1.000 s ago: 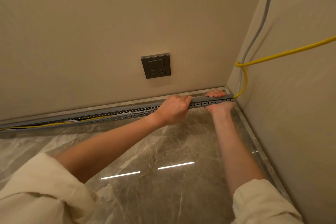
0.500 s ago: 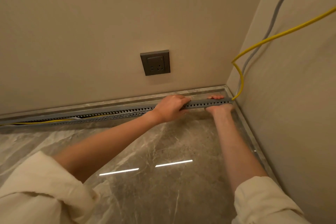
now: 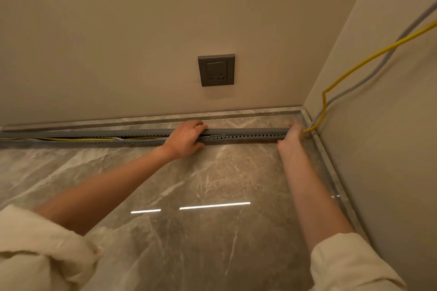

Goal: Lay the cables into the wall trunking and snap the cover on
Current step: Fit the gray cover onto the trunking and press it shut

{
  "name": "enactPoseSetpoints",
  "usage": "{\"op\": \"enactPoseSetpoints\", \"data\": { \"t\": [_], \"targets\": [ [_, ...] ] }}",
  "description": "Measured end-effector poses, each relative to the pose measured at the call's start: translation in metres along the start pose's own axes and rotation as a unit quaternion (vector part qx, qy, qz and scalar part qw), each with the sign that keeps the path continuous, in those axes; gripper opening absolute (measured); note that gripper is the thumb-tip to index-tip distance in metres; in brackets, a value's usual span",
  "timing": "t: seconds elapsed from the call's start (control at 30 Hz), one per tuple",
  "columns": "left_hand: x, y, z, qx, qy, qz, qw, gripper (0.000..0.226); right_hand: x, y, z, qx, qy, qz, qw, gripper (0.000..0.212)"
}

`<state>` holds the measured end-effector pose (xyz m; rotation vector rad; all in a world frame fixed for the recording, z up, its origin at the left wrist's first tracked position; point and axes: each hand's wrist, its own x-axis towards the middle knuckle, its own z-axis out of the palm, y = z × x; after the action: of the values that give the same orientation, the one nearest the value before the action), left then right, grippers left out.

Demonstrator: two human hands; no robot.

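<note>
A long grey slotted trunking point(image 3: 248, 136) lies on the marble floor along the back wall. Its grey cover point(image 3: 246, 130) sits on top at the right part; to the left it stands lifted, with a yellow cable point(image 3: 78, 139) and a pale cable showing inside the channel. My left hand point(image 3: 185, 138) is closed over the cover and trunking near the middle. At the right end, beside the corner, my right hand point(image 3: 293, 136) grips the trunking. The yellow cable point(image 3: 354, 67) and a grey cable point(image 3: 369, 79) leave that end and climb the right wall.
A grey wall socket point(image 3: 216, 70) sits on the back wall above the trunking. A marble skirting strip point(image 3: 331, 168) runs along both walls and meets in the corner at right. The glossy marble floor point(image 3: 189, 196) reflects ceiling lights.
The view has shifted, so the trunking and hands sit lower and more to the right. My left hand has slid a little left along the cover; my right hand stays at the corner end.
</note>
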<state>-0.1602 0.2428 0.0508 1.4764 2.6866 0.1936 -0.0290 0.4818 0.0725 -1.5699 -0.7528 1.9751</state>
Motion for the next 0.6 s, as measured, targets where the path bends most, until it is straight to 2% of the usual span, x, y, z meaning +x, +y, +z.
{"op": "enactPoseSetpoints", "data": {
  "t": [0.13, 0.27, 0.37, 0.43, 0.5, 0.6],
  "targets": [
    [-0.023, -0.025, 0.0, 0.019, 0.008, -0.053, 0.998, 0.064, -0.012, 0.007, 0.01, -0.048, 0.027, -0.052, 0.997, 0.009],
    [-0.045, -0.049, -0.004, 0.027, 0.008, -0.074, 0.997, 0.063, -0.024, 0.024, 0.02, -0.097, 0.033, -0.064, 0.993, 0.032],
    [-0.059, -0.068, -0.011, 0.028, 0.011, -0.084, 0.996, 0.064, -0.041, 0.041, 0.035, -0.105, 0.045, -0.075, 0.991, 0.036],
    [-0.068, -0.081, -0.016, 0.026, 0.015, -0.099, 0.995, 0.063, -0.056, 0.053, 0.047, -0.145, 0.077, -0.149, 0.975, 0.034],
    [-0.082, -0.101, -0.022, 0.022, 0.025, -0.109, 0.994, 0.061, -0.073, 0.078, 0.061, -0.177, 0.041, -0.256, 0.95, 0.027],
    [-0.1, -0.129, -0.027, 0.018, 0.033, -0.117, 0.992, 0.06, -0.097, 0.118, 0.076, -0.262, -0.079, -0.309, 0.911, 0.017]
  ]
}}
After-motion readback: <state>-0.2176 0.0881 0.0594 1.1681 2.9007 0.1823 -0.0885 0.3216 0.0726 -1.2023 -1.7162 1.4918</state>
